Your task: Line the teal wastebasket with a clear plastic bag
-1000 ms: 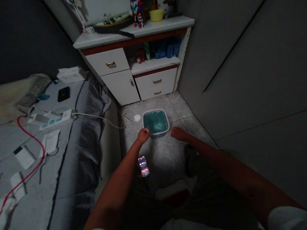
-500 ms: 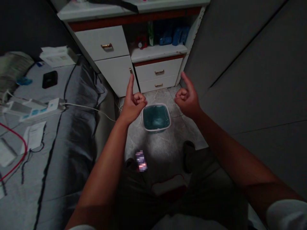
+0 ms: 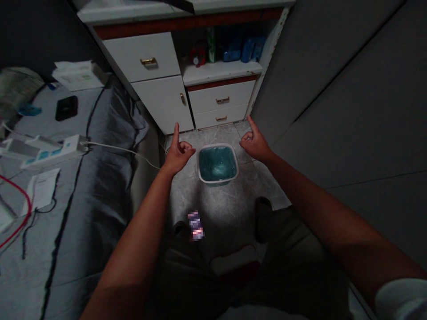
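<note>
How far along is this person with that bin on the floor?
Done: the bin stands on the tiles with a teal liner inside. In hand: nothing; the left hand and right hand are empty, index fingers raised, either side of the bin. Still to do: unclear from this view.

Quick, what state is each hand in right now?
Left hand: closed, index finger extended, holding nothing.
Right hand: closed, index finger extended, holding nothing.
</note>
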`<control>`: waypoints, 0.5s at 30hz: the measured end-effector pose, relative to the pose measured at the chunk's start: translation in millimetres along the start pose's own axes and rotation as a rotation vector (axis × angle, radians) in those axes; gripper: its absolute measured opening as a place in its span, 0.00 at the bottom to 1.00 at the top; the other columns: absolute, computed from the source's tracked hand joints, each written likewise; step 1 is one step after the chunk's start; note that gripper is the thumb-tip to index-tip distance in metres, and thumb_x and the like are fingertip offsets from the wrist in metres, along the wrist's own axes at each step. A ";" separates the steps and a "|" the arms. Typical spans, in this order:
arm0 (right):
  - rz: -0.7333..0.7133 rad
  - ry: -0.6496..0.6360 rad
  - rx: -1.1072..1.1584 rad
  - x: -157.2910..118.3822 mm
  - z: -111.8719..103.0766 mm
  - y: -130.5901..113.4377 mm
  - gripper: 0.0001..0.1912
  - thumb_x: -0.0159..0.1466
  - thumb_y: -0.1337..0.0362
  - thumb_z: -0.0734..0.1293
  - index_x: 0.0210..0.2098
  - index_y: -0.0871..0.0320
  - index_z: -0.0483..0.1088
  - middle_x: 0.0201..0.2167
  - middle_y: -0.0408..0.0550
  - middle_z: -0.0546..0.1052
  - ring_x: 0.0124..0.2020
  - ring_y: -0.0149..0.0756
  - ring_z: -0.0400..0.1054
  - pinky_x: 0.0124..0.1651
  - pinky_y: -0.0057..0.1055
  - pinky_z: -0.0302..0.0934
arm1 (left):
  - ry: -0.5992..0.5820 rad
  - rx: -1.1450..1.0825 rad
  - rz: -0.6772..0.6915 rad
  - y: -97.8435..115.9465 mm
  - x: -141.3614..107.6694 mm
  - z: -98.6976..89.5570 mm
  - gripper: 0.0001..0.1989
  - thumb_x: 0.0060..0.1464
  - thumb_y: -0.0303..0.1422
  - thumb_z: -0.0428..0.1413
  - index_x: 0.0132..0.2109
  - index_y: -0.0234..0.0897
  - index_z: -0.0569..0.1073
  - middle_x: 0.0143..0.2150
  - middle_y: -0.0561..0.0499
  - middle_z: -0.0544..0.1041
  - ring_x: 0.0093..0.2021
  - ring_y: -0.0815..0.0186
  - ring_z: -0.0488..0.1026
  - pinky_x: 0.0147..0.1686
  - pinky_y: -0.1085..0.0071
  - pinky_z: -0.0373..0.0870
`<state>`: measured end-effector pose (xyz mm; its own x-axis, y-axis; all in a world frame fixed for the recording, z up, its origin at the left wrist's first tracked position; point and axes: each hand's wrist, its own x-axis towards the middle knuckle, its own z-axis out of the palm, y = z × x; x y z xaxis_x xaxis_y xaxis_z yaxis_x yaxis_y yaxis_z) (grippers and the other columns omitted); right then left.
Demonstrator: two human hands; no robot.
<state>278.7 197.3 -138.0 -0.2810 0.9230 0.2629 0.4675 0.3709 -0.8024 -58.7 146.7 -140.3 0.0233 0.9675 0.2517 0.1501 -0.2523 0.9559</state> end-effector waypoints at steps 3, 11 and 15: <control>0.067 -0.048 -0.123 -13.3 11.1 4.3 0.34 0.64 0.65 0.68 0.69 0.56 0.66 0.40 0.46 0.81 0.31 0.33 0.71 0.38 0.31 0.68 | 0.037 0.032 -0.013 -0.7 -4.6 3.3 0.38 0.53 0.33 0.65 0.70 0.41 0.65 0.33 0.57 0.75 0.28 0.72 0.69 0.31 0.75 0.67; 0.082 -0.880 -0.563 -60.0 58.7 14.4 0.16 0.67 0.68 0.70 0.54 0.62 0.78 0.53 0.56 0.83 0.53 0.43 0.77 0.52 0.29 0.65 | -0.472 0.264 -0.187 -19.3 -42.4 28.9 0.12 0.52 0.38 0.61 0.29 0.38 0.67 0.26 0.58 0.65 0.28 0.71 0.62 0.30 0.74 0.59; 0.020 -1.002 -0.522 -65.1 75.5 15.7 0.13 0.69 0.71 0.66 0.47 0.61 0.82 0.51 0.54 0.84 0.53 0.40 0.78 0.54 0.26 0.65 | -0.746 0.392 -0.310 -35.0 -55.7 30.6 0.10 0.50 0.39 0.60 0.30 0.38 0.71 0.26 0.57 0.70 0.29 0.69 0.66 0.32 0.72 0.62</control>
<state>241.1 135.3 -208.2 -0.7056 0.5181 -0.4835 0.7061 0.5713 -0.4183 -35.0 102.2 -192.4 0.5412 0.7843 -0.3033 0.5801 -0.0872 0.8099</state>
